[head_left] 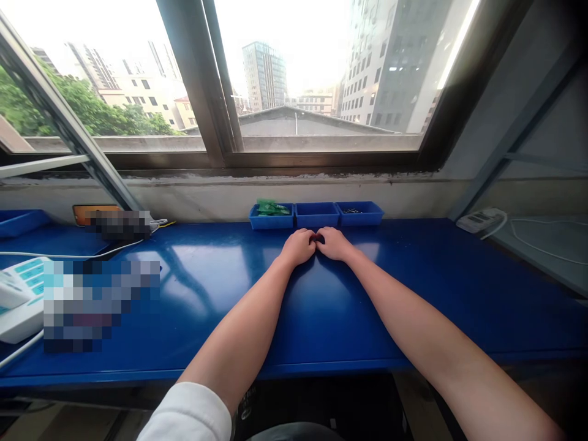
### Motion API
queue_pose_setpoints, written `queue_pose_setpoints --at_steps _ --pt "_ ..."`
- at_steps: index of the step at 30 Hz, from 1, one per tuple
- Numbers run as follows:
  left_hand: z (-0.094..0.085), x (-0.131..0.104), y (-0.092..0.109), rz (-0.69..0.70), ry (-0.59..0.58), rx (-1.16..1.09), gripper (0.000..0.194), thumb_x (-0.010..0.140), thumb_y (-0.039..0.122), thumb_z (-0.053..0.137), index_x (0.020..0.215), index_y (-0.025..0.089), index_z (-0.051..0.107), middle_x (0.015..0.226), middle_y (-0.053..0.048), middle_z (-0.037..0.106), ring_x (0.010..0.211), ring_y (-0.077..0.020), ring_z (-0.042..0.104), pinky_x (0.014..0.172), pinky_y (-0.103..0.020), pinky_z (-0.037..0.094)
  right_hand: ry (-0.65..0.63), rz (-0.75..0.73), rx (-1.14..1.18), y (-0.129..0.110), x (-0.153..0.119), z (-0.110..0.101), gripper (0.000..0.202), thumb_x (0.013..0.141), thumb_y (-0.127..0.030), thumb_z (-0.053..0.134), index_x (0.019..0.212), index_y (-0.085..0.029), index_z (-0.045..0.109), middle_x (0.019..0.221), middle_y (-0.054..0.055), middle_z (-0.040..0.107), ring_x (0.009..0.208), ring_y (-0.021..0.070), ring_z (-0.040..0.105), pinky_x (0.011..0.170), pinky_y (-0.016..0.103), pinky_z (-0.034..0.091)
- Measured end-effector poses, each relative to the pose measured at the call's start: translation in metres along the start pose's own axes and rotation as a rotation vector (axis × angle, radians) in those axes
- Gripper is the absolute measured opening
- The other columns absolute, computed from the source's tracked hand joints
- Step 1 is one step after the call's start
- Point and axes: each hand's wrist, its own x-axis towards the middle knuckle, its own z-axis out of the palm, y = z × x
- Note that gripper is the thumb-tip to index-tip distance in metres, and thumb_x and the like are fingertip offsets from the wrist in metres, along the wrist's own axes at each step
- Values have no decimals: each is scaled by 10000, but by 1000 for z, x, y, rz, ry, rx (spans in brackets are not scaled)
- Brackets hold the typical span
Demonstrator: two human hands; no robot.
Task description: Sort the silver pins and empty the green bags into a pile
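My left hand (pixel 301 246) and my right hand (pixel 334 243) meet at the fingertips over the blue table (pixel 321 318), just in front of a row of small blue bins. Both sets of fingers are curled in and look closed. What they hold, if anything, is hidden behind the knuckles. Nearest to the hands is the middle bin (pixel 316 214), whose inside shows only blue. Green plastic packets (pixel 272 208) fill the left bin (pixel 272 224). In the right bin (pixel 362 218) lie small dark pieces (pixel 352 211), too small to name.
A white device with teal keys (pixel 27 288) stands at the left beside a blurred patch. Behind it are an orange-brown object (pixel 94 214), a white cable (pixel 68 254) and a blue tray (pixel 21 222). A power strip (pixel 481 220) lies far right. A window (pixel 294 160) runs behind the table.
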Motion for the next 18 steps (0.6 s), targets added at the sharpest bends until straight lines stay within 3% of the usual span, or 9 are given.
queue_pose_setpoints --at_steps 4,8,11,15,18 --pt "-7 3 -4 -67 81 49 277 804 210 476 1017 193 653 1061 -75 620 1036 -215 549 904 -302 448 -12 5 19 0 0 -1 173 823 -285 509 923 -182 605 983 89 623 967 224 555 840 316 416" --pt "-18 8 -16 -173 233 70 306 808 209 464 1062 182 632 1141 -92 592 1120 -229 510 982 -327 398 -5 6 43 0 -1 -3 204 827 -306 517 963 -183 605 1002 90 618 977 224 552 847 317 421" --pt "-23 10 -28 -244 310 107 376 791 215 478 1146 166 592 1289 -113 517 1258 -251 409 1060 -361 320 -6 4 53 0 -2 -3 227 828 -315 514 988 -182 604 1018 90 616 991 233 549 859 329 421" --pt "-23 9 -41 -328 197 144 542 762 227 506 1301 179 469 1448 -117 362 1380 -283 223 1122 -469 169 -27 10 75 2 -2 -3 249 834 -333 509 1008 -182 606 1046 94 614 1009 238 547 871 338 423" --pt "-25 7 -43 -344 136 171 582 768 242 496 1342 211 411 1455 -107 348 1383 -280 208 1120 -509 122 -33 4 85 3 -3 -4 259 826 -337 524 1015 -180 608 1056 94 615 1017 235 549 885 336 422"
